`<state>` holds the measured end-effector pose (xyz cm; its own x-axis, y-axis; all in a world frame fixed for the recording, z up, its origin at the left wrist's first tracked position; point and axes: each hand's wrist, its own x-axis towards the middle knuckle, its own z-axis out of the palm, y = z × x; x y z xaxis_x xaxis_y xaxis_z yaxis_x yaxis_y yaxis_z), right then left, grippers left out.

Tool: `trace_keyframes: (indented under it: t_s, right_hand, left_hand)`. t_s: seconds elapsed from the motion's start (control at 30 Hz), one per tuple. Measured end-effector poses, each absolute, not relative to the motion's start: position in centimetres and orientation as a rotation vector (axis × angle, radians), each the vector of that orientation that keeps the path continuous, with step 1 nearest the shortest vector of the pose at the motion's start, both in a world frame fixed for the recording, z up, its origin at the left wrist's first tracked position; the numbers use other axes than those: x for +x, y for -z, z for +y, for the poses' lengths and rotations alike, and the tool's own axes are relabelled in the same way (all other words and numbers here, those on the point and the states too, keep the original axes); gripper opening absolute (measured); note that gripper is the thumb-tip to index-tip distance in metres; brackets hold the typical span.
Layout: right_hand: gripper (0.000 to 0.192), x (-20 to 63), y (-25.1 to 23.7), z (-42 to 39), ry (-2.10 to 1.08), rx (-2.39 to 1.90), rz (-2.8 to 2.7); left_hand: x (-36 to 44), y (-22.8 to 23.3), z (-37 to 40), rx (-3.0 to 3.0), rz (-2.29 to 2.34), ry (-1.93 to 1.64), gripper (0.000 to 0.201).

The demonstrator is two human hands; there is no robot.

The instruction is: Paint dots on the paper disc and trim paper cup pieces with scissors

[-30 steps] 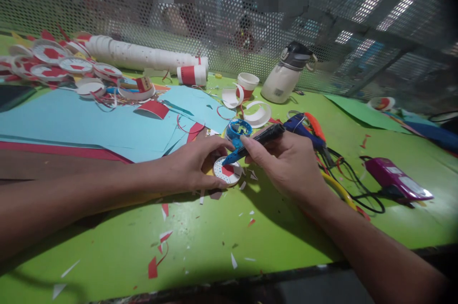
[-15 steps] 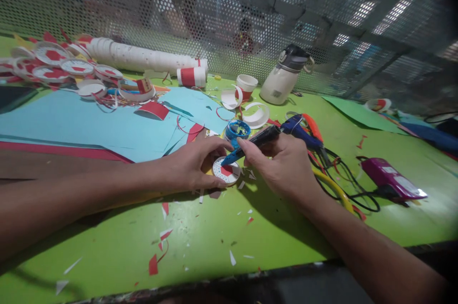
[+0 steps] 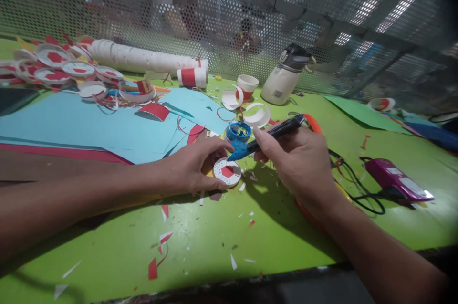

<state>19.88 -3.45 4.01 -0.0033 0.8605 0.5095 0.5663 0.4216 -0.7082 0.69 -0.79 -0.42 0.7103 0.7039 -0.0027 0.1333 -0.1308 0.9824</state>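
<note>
Between the thumb and fingers of my left hand (image 3: 191,165) is a small round white paper disc (image 3: 234,176), the bottom of a paper cup by its look. It bears a red hexagon in the middle and blue dots around it. My right hand (image 3: 295,156) is closed around a black marker-like pen (image 3: 282,128) whose front end is smeared with blue paint. Its tip points down at the disc's far edge; whether it touches I cannot tell. Just behind the disc stands a small open pot of blue paint (image 3: 238,130).
Blue paper sheets (image 3: 89,118) cover the left side, with decorated paper discs (image 3: 53,56) piled behind. A row of stacked white cups (image 3: 143,58), a red and white cup (image 3: 247,85) and a bottle (image 3: 284,75) stand farther back. At right lie cables and a purple device (image 3: 397,180).
My right hand has moved to the right, and the pen now lies lower in angle, its tip drawn back to the disc's far edge. My left hand stays on the disc.
</note>
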Motion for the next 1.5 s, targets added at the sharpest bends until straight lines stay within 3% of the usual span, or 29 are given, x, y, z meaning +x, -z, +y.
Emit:
trace_keyframes:
  t_s: [0.73,1.37,1.5]
  right_hand:
    - [0.029,19.8,-3.1,-3.1,-0.363,-1.299,-1.795]
    - [0.019,19.5,-3.1,-3.7,-0.270,-1.203,-1.954]
    - [0.024,19.6,-3.2,-3.3,-0.299,-1.265,-1.930]
  left_hand:
    - [0.7,0.4,-0.8,1.662,0.703,-0.559,0.044]
    - [0.7,-0.1,-1.0,1.630,0.737,-0.507,0.041]
    - [0.9,-0.3,-1.1,1.574,0.697,-0.518,0.042]
